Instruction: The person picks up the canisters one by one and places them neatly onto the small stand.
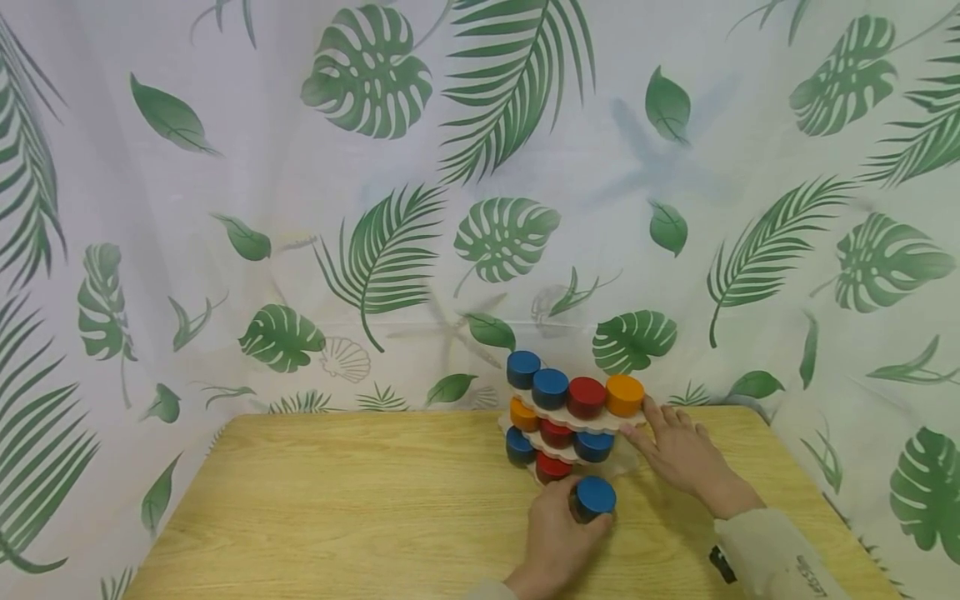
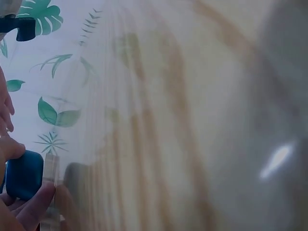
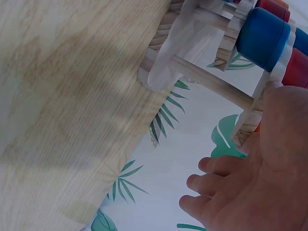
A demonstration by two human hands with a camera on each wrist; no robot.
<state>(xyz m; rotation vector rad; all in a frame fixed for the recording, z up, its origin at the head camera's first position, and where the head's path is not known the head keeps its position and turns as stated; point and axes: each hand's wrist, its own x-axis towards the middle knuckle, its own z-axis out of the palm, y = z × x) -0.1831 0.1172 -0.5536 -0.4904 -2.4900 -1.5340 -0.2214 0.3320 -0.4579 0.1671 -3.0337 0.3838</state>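
My left hand grips a blue cylinder between thumb and fingers, close in front of a tiered wooden stand. In the left wrist view this cylinder shows at the lower left. At the stand's right side, my right hand pinches the end of the top shelf, thumb in front, its other fingers spread. Along that shelf sit two blue cylinders, a red cylinder and an orange cylinder. Lower tiers carry an orange, blue and red cylinders.
The stand is toward the back right of a wood-grain table. A thin wooden post joins its base to the upper shelf in the right wrist view. Leaf-printed white cloth hangs behind and at both sides.
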